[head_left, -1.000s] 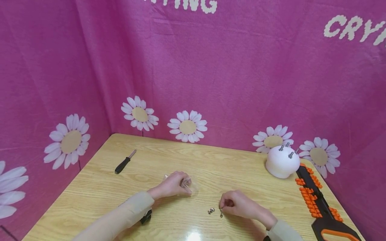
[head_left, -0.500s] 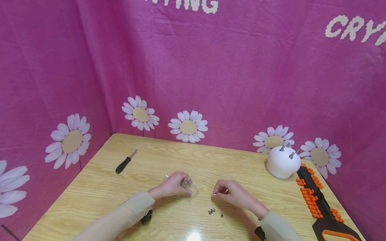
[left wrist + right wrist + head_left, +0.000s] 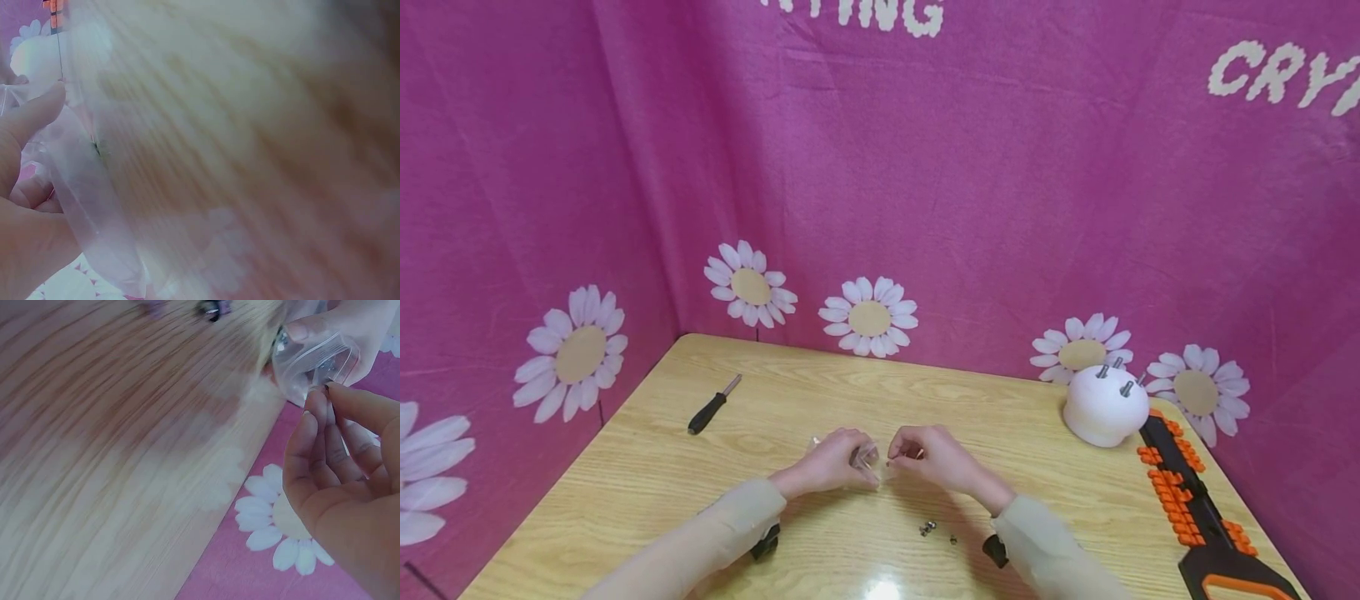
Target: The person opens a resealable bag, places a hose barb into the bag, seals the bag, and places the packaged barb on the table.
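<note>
My left hand [image 3: 838, 461] holds a clear plastic zip bag [image 3: 867, 455] just above the table, its mouth toward my right hand. Close beside it, my right hand [image 3: 936, 457] pinches a small dark metal fastener [image 3: 327, 386] between thumb and fingertips, right at the bag's mouth in the right wrist view. Shiny small pieces show inside the clear bag [image 3: 294, 372]. The left wrist view has the thumb [image 3: 40, 112] over the film. On the table in front of the hands lie a little cluster of metal fasteners [image 3: 928, 528] and a single one [image 3: 953, 540].
A black-handled screwdriver [image 3: 707, 414] lies at the back left. At the back right stands a white rounded body [image 3: 1105, 408] with several metal posts on top. Beside it a long black bar with orange clips [image 3: 1187, 483] runs along the table's right edge. A pink curtain [image 3: 880, 167] hangs behind.
My right hand has lifted a fastener from beside the cluster and moved left and away from me, up to the bag. My left hand stays almost still with the bag.
</note>
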`<state>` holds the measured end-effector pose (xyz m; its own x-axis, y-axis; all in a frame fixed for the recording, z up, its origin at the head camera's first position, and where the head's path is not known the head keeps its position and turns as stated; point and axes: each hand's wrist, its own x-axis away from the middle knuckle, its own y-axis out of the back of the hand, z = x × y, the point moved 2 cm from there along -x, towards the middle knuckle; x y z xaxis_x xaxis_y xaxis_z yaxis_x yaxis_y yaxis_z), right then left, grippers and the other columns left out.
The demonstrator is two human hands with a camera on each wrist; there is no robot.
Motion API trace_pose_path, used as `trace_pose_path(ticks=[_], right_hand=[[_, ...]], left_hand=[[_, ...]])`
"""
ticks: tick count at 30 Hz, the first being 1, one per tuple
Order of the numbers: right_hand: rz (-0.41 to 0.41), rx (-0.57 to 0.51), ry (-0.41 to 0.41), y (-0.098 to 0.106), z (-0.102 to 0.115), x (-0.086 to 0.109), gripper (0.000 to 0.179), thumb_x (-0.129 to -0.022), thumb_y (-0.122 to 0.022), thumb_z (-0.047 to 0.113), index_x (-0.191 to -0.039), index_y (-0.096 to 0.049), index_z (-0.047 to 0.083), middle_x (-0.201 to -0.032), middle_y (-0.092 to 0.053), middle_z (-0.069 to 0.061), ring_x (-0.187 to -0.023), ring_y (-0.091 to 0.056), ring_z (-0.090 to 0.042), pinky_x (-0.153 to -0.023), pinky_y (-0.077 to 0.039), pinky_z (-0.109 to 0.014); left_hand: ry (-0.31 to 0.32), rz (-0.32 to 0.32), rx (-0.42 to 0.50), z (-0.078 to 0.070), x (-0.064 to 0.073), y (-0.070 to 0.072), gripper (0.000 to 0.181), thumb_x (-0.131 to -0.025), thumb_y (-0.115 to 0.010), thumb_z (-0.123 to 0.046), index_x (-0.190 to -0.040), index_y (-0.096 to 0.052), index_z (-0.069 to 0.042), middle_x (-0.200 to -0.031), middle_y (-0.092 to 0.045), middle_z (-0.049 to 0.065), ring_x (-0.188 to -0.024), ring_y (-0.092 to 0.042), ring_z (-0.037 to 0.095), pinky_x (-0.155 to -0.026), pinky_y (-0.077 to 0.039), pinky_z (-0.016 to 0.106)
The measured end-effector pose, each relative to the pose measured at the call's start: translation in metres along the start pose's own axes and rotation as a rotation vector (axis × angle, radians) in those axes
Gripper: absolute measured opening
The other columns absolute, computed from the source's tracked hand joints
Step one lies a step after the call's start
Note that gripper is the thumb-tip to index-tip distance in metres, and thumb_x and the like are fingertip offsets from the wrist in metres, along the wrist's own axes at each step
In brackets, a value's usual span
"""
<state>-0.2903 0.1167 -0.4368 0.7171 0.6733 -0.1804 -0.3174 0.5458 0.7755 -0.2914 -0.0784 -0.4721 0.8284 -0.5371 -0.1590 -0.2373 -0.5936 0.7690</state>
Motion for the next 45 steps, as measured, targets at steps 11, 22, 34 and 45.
trace_pose_path(ticks=[11,22,34,45], right_hand=[[0.018,-0.011,-0.002,0.004,-0.002,0.008,0.004,-0.090,-0.067,0.003,-0.094,-0.068,0.002,-0.085,-0.073,-0.010,-0.076,-0.065,-0.006,-0.070,-0.054,-0.020],[0.110,-0.032,-0.036,0.009,-0.013,0.050,0.003,-0.091,-0.069,0.006,-0.089,-0.067,0.009,-0.081,-0.072,-0.002,-0.074,-0.057,0.006,-0.067,-0.052,-0.017],[0.149,-0.065,0.029,0.001,-0.016,0.070,0.005,-0.085,-0.075,0.005,-0.085,-0.070,0.007,-0.077,-0.072,-0.003,-0.071,-0.055,0.009,-0.063,-0.051,-0.015],[0.147,-0.026,0.054,-0.001,-0.013,0.069,0.004,-0.088,-0.071,0.004,-0.086,-0.070,0.007,-0.078,-0.070,-0.002,-0.071,-0.051,0.008,-0.063,-0.048,-0.014]], left_hand=[[0.008,0.003,0.026,0.001,-0.001,-0.001,0.031,-0.073,-0.088,-0.021,-0.089,-0.066,-0.006,-0.088,-0.068,0.003,-0.080,-0.056,0.008,-0.076,-0.045,0.023],[-0.008,0.002,0.046,0.001,0.000,0.000,0.032,-0.075,-0.087,-0.020,-0.079,-0.058,-0.008,-0.089,-0.068,0.004,-0.081,-0.056,0.008,-0.075,-0.042,0.022],[-0.033,-0.016,0.060,-0.002,0.002,0.000,0.038,-0.075,-0.086,-0.017,-0.072,-0.049,-0.009,-0.088,-0.068,0.007,-0.079,-0.052,0.006,-0.073,-0.039,0.022],[-0.010,-0.005,0.050,-0.003,0.001,0.000,0.051,-0.075,-0.086,-0.018,-0.069,-0.037,-0.011,-0.090,-0.069,0.006,-0.078,-0.053,0.004,-0.071,-0.037,0.021]])
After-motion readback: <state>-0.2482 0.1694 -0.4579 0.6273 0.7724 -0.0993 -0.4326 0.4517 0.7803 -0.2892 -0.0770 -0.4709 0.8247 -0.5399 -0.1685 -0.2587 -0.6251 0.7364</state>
